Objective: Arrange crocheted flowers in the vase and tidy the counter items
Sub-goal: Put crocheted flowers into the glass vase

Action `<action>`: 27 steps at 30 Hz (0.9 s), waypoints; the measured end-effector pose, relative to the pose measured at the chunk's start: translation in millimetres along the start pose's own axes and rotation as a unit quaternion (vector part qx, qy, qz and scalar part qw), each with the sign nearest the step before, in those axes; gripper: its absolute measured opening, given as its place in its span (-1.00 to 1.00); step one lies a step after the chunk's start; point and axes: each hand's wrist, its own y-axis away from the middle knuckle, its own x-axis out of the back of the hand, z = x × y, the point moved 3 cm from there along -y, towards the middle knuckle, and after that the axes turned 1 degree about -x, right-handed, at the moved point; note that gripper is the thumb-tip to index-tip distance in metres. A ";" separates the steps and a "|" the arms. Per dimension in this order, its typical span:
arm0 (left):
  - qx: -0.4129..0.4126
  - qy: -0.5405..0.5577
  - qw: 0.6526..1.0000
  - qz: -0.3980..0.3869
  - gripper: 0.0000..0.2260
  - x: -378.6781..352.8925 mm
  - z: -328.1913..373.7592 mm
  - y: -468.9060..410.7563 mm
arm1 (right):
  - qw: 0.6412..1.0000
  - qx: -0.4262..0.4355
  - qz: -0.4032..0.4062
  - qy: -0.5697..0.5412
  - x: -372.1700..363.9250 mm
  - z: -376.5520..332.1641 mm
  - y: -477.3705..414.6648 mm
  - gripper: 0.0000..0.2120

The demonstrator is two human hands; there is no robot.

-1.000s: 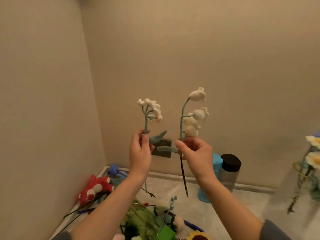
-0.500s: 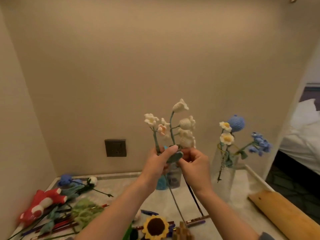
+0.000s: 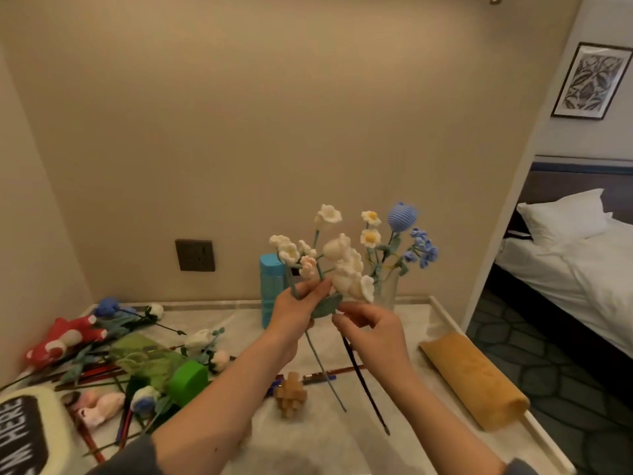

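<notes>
We are bunching two white crocheted sprigs (image 3: pixel 344 265) above the worktop (image 3: pixel 431 323). The left hand (image 3: pixel 293 315) is curling its fingers round the stems just under the blooms, and the right hand (image 3: pixel 371 329) is pinching the darker stem below the green leaf. Both stems are running near upright, tips hanging down towards us. The glass vase (image 3: pixel 388 293) is standing just behind and to the right of the bunch, nearer the right hand, so we are judging the coming move as a lift and a carry rightward, tips entering first.
</notes>
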 end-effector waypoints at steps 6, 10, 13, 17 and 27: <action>0.014 -0.053 0.998 0.020 -0.89 -29.0 -19.0 30.9 | 0.990 -0.114 -0.031 -0.076 43.6 20.0 32.2 -0.88; 0.032 -0.040 0.999 -0.019 -0.90 -44.9 -28.7 48.2 | 0.994 -0.074 -0.036 -0.077 63.8 11.0 41.1 -0.77; 0.044 -0.041 0.998 -0.035 -0.87 -52.8 -28.7 54.4 | 0.991 -0.074 -0.080 -0.079 74.7 -0.1 42.3 -0.83; 0.057 -0.086 0.992 -0.075 -0.88 -61.3 -26.8 57.8 | 0.976 -0.095 -0.148 -0.125 83.4 -14.0 34.8 -0.76; 0.061 -0.119 0.979 -0.154 -0.85 -67.3 -6.3 30.6 | 0.960 -0.124 -0.063 -0.244 84.9 -20.3 -3.8 -0.69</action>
